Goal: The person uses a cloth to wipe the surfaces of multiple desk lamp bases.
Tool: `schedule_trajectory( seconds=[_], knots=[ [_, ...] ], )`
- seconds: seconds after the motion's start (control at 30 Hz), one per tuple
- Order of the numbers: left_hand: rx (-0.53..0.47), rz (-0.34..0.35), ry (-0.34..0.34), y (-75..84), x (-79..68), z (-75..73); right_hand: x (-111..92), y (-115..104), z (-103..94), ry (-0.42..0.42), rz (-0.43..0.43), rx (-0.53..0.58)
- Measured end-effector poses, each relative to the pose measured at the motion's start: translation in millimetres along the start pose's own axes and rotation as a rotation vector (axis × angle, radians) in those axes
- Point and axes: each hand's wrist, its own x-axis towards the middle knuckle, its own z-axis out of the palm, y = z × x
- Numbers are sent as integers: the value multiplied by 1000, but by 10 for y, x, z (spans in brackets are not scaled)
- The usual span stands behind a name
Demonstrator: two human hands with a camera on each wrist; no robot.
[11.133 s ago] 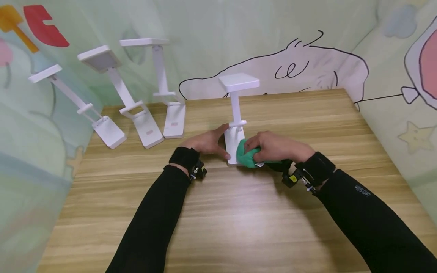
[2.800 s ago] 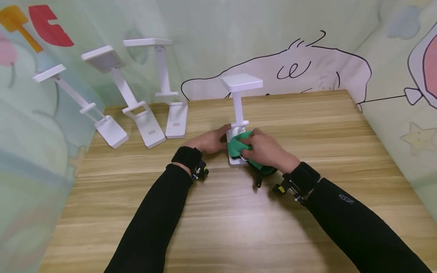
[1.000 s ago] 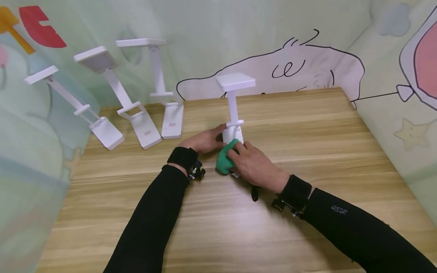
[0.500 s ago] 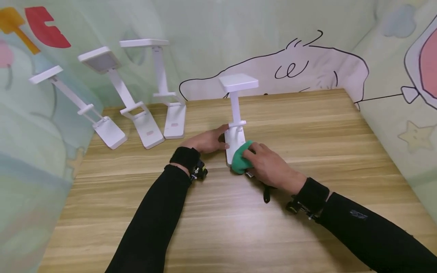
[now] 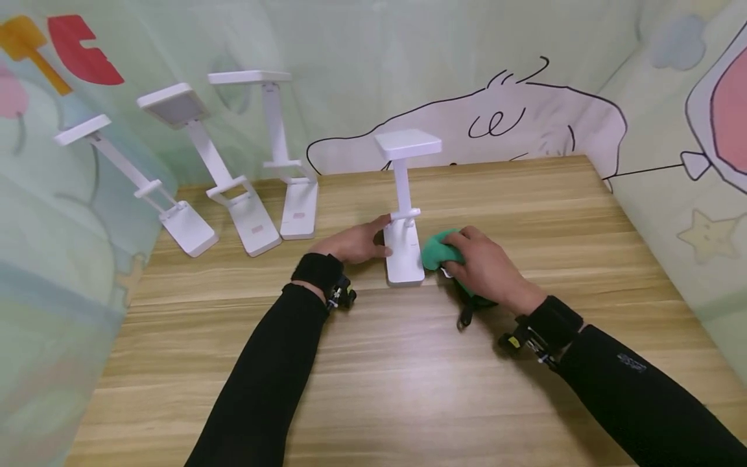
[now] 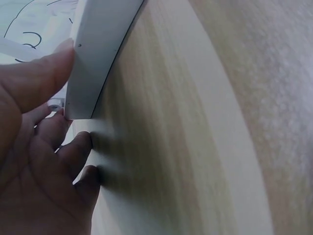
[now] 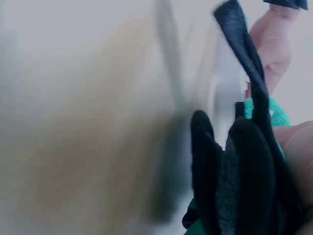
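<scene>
My right hand [image 5: 487,269] is pinching the green cloth [image 5: 439,251], which is no longer lying on the base of the white lamp [image 5: 404,263], so wiping is perhaps pausing. The lamp is standing between my hands, the left hand [image 5: 355,244] gripping it. Open table [image 5: 408,389] is stretching nearer than both, its far edge beyond.

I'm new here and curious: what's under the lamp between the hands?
The lamp stands on a wood-grain tabletop, visible around its base; the patch directly beneath is covered.
</scene>
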Motion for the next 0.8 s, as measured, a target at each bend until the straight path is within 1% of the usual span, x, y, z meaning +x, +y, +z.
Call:
schedule_trajectory(
  seconds=[0.1, 0.13, 0.23, 0.33, 0.43, 0.53, 0.6, 0.7, 0.8],
  knots=[
    [-14, 6, -3, -9, -1, -4, 150, -107, 2, 14, -51, 35],
    [-16, 6, -6, -12, -3, -6, 202, -142, 17, 6, -79, 36],
    [-13, 35, -5, -28, 12, -1, 328, -207, 74, -34, -150, 12],
    [-8, 35, 2, -25, 14, 11, 372, -197, 101, -61, -161, -10],
    [-41, 12, 3, -2, 6, 26, 337, -152, 63, -79, -119, 7],
    [-73, -4, 4, 19, -2, 32, 248, -104, -11, -99, -54, 26],
    [-76, -1, 10, 25, -9, 31, 176, -75, -55, -116, -3, 46],
    [-47, 8, 33, 23, -25, 26, 82, -51, -98, -126, 75, 83],
    [20, 30, 75, 2, -73, 18, 11, -75, -133, -122, 165, 170]
  ],
)
